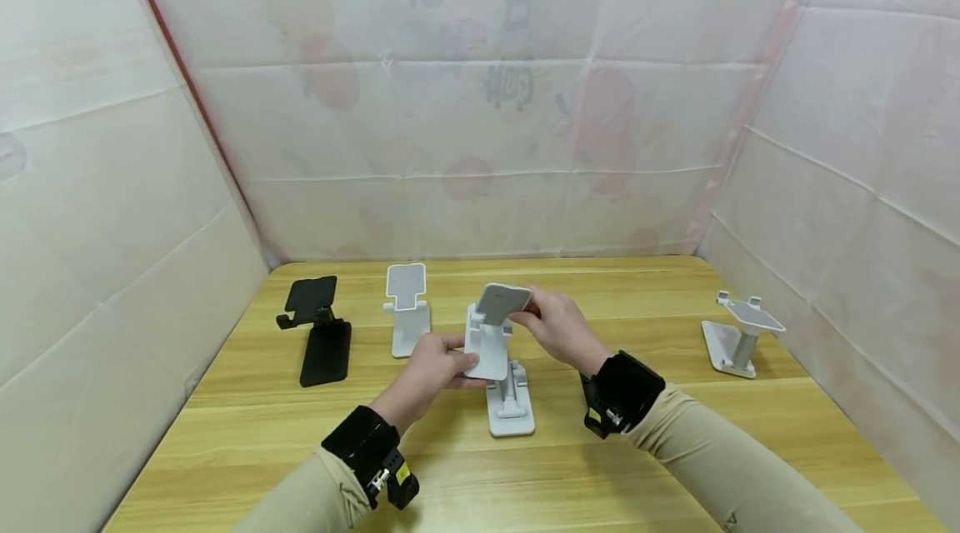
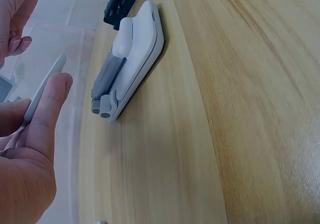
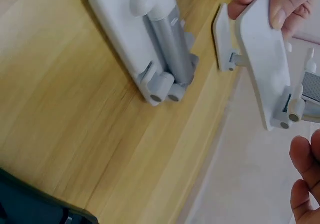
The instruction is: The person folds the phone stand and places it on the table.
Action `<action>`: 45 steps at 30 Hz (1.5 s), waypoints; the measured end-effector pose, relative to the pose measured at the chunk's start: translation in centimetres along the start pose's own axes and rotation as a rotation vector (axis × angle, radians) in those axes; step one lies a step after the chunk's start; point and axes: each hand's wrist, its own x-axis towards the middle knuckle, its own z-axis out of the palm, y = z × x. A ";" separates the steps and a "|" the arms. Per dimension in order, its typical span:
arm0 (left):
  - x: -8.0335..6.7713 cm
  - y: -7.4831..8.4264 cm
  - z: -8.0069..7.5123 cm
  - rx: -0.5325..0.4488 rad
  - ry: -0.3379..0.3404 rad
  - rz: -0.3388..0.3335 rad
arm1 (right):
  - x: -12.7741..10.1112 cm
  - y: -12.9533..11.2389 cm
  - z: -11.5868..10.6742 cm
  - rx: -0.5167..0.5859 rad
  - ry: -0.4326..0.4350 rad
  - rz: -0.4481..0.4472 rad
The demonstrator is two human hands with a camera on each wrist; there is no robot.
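Observation:
My left hand (image 1: pixel 433 368) grips a white phone stand (image 1: pixel 487 350) by its base, thumb on the face and fingers behind. The stand is lifted above the table, its grey-padded plate (image 1: pixel 504 302) tilted up. My right hand (image 1: pixel 558 331) pinches the right edge of that plate in the head view. In the right wrist view the stand's white base (image 3: pixel 265 59) and hinge show, with the right fingertips (image 3: pixel 305 156) at the frame's edge. Just below the held stand, a folded white stand (image 1: pixel 512 420) lies on the table, touched by neither hand.
An unfolded black stand (image 1: pixel 326 350) and a white one (image 1: pixel 410 329) stand at the left. Another unfolded white stand (image 1: pixel 731 346) is at the far right. A dark item (image 3: pixel 40 204) lies near my right wrist. White sheeting (image 1: pixel 480 117) encloses the wooden table (image 1: pixel 247 450).

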 end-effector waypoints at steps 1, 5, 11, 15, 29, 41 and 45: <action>0.0 0.0 0.0 0.002 -0.001 0.001 | 0.0 0.1 0.0 -0.021 0.018 -0.026; -0.1 0.0 0.2 0.010 -0.006 0.010 | 0.0 0.5 0.2 -0.116 0.091 -0.111; -0.1 0.1 0.3 0.007 -0.014 0.022 | 0.1 0.7 0.2 -0.194 0.145 -0.154; -0.1 0.2 0.4 0.000 -0.012 0.016 | 0.1 0.8 0.2 -0.202 0.159 -0.169; -0.1 0.0 0.3 -0.022 -0.024 0.020 | 0.3 1.2 0.7 -0.242 0.249 -0.289; 0.0 -0.1 0.2 -0.072 -0.003 -0.011 | 0.4 0.6 0.6 -0.197 0.199 -0.234; 0.1 -0.2 0.0 -0.075 0.014 -0.018 | 0.4 0.5 0.4 -0.163 0.195 -0.233</action>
